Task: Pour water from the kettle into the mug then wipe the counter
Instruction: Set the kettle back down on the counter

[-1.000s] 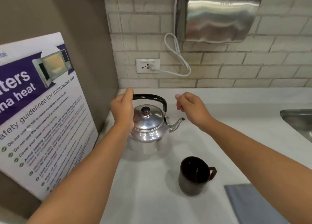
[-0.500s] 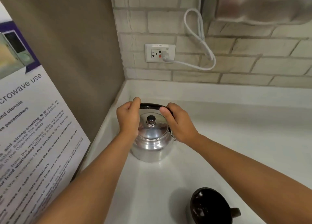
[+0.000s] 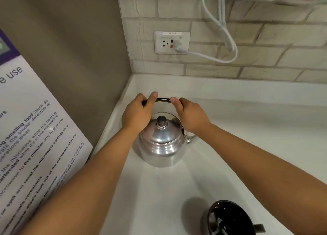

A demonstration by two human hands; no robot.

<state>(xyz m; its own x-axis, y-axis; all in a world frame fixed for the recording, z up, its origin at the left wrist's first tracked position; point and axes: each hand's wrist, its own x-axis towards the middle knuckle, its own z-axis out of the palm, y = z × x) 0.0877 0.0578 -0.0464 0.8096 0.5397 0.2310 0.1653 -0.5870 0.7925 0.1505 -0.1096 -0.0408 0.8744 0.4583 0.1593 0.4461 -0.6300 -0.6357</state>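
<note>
White counter [image 3: 247, 128] runs into a corner, brick wall behind, microwave-safety poster [image 3: 31, 137] leaning at left. Steel kettle [image 3: 161, 142] sits upright on the counter near that corner, lid on, spout pointing right. Left hand [image 3: 137, 114] and right hand [image 3: 190, 117] both wrapped around the black handle [image 3: 163, 100], one at each end. Dark mug [image 3: 230, 218] stands at bottom right, well apart from the kettle. Outlet [image 3: 172, 42] above, white cord plugged in.
</note>
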